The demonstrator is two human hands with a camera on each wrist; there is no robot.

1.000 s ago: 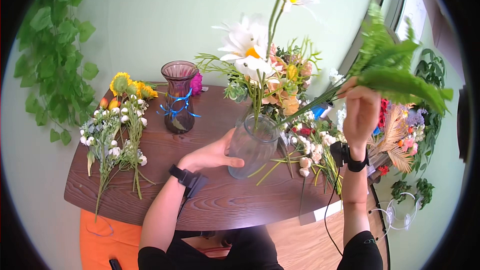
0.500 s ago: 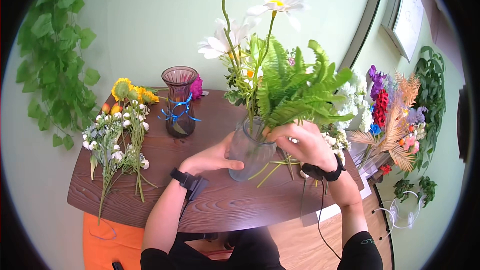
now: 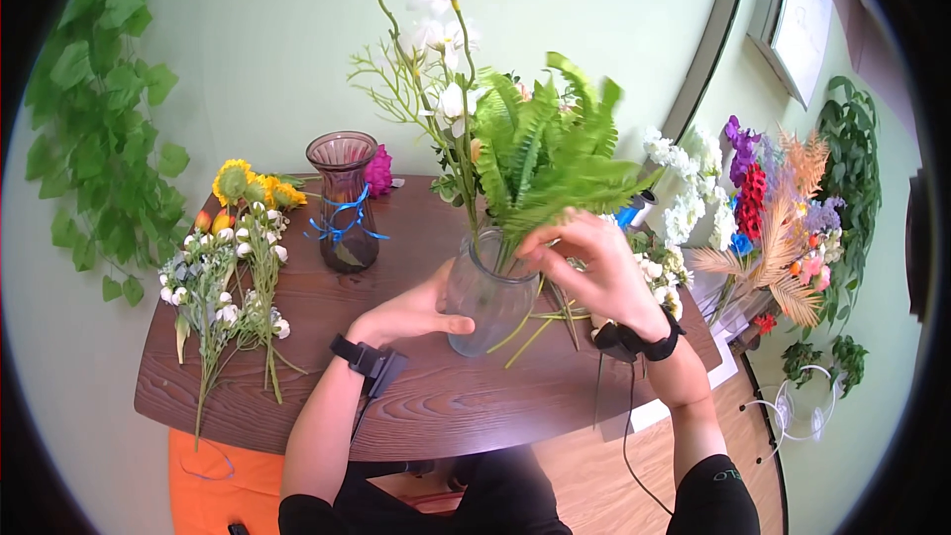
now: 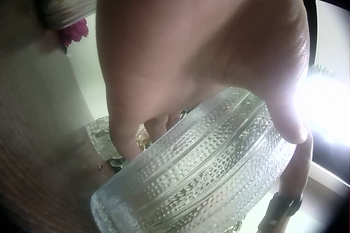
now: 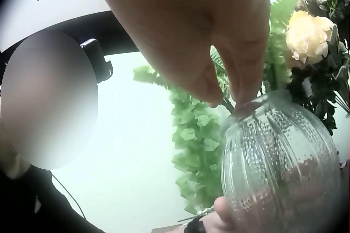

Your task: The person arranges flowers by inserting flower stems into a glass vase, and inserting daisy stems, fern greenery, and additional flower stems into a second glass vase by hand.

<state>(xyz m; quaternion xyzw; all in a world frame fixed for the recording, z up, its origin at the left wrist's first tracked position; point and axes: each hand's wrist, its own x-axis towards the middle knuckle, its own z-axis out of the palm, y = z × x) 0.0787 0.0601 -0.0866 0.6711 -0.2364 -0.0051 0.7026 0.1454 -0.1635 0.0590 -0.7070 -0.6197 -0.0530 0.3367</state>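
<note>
Vase [image 3: 497, 305]: gripped by the left hand [image 3: 411, 313]
Fern [image 3: 540, 154]: pinched by the right hand [image 3: 594, 263], stems pointing down into the vase

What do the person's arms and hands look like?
The left hand and right hand wear no gloves. Each wrist has a black strap with a little dark box. A thin dark cable hangs by the right one. The sleeves are short and black, with small letters on the right.

Pale green wall [image 3: 258, 59], wooden floor [image 3: 580, 476].
</note>
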